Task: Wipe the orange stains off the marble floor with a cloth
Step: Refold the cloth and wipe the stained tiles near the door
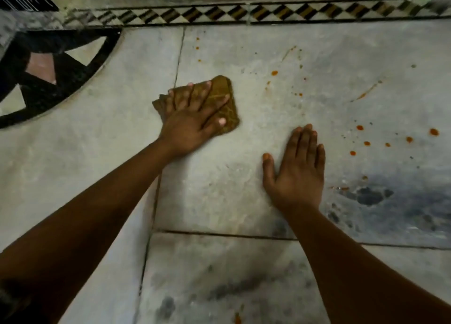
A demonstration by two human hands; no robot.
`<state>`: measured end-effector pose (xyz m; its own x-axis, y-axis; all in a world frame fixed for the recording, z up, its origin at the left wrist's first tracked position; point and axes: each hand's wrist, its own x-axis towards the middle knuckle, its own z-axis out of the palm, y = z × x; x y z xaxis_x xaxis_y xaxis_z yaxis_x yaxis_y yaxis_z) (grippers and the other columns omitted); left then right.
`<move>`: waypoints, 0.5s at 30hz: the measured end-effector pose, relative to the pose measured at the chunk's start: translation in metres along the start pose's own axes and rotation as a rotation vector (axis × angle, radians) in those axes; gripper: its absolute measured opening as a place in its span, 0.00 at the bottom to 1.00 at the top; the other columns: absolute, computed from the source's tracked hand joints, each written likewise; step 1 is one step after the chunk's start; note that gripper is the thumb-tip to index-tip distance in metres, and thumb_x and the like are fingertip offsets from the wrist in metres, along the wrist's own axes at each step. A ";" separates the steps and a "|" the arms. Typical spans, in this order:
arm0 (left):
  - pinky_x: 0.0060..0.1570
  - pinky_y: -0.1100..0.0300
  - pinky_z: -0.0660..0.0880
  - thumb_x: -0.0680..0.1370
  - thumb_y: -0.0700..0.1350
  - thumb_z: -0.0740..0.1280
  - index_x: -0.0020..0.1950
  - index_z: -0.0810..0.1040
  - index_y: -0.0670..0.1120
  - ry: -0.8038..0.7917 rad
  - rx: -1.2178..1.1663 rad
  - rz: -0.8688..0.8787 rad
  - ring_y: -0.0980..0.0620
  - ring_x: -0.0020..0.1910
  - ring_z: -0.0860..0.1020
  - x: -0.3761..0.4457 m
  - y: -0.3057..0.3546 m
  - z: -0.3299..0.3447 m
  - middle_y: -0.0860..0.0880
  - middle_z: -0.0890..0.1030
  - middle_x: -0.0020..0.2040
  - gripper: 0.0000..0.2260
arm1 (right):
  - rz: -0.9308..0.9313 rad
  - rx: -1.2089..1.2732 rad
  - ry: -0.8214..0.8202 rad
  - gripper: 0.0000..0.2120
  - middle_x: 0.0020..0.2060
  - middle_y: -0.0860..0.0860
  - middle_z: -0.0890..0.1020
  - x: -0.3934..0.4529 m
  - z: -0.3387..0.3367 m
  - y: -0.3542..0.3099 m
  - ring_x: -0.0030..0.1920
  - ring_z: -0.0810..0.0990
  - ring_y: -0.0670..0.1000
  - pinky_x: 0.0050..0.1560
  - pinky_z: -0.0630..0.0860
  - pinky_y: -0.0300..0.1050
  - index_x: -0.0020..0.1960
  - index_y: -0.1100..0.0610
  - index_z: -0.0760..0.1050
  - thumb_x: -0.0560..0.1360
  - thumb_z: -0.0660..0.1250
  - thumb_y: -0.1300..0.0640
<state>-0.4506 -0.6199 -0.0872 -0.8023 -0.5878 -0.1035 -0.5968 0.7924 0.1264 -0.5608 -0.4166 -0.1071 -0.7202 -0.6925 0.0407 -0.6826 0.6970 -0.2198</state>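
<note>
Right of the folded brown cloth (220, 99) is where most orange stains (366, 143) sit. Left hand (192, 118) presses the cloth flat, fingers spread; right hand (296, 170), open and empty, is braced on the marble floor (219, 189) nearer those spots.

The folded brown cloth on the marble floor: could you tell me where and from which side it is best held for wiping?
Press from above, as the left hand does: the folded brown cloth lies flat, so a spread palm on its top face probably suits it better than pinching an edge. The right hand rests flat on the marble floor.
</note>
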 end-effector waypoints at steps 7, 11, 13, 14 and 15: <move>0.71 0.38 0.38 0.78 0.65 0.47 0.77 0.43 0.54 0.057 -0.125 -0.518 0.42 0.76 0.43 0.117 -0.034 -0.029 0.47 0.44 0.78 0.31 | 0.012 0.000 0.032 0.37 0.73 0.64 0.58 0.002 0.001 -0.001 0.74 0.57 0.60 0.73 0.48 0.52 0.74 0.66 0.54 0.75 0.49 0.42; 0.69 0.39 0.35 0.78 0.66 0.45 0.77 0.42 0.53 -0.026 -0.140 -0.447 0.41 0.76 0.41 0.157 -0.004 -0.037 0.46 0.41 0.78 0.32 | 0.014 -0.019 0.025 0.37 0.73 0.64 0.58 0.000 0.001 -0.001 0.74 0.57 0.60 0.73 0.48 0.53 0.74 0.66 0.54 0.75 0.49 0.42; 0.69 0.39 0.35 0.77 0.67 0.46 0.77 0.44 0.56 -0.024 -0.054 -0.228 0.42 0.76 0.41 0.138 0.013 -0.027 0.48 0.42 0.78 0.31 | 0.013 -0.020 0.016 0.37 0.73 0.64 0.58 0.002 -0.001 -0.001 0.74 0.57 0.60 0.73 0.49 0.53 0.74 0.66 0.54 0.75 0.49 0.42; 0.70 0.40 0.35 0.76 0.67 0.46 0.77 0.46 0.57 -0.004 -0.023 -0.129 0.43 0.76 0.42 0.119 0.012 -0.020 0.50 0.44 0.78 0.31 | 0.013 -0.016 0.013 0.37 0.73 0.64 0.58 0.001 -0.001 -0.002 0.74 0.57 0.60 0.73 0.49 0.53 0.74 0.66 0.54 0.75 0.49 0.42; 0.70 0.41 0.36 0.75 0.68 0.45 0.77 0.48 0.58 0.018 -0.008 -0.075 0.44 0.77 0.44 0.103 0.005 -0.015 0.51 0.46 0.78 0.31 | 0.015 -0.012 0.012 0.37 0.73 0.64 0.58 0.000 -0.001 -0.002 0.74 0.57 0.60 0.73 0.49 0.53 0.74 0.66 0.54 0.75 0.49 0.42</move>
<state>-0.5363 -0.6794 -0.0827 -0.7552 -0.6486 -0.0949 -0.6554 0.7444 0.1273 -0.5599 -0.4182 -0.1055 -0.7318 -0.6798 0.0491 -0.6731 0.7095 -0.2087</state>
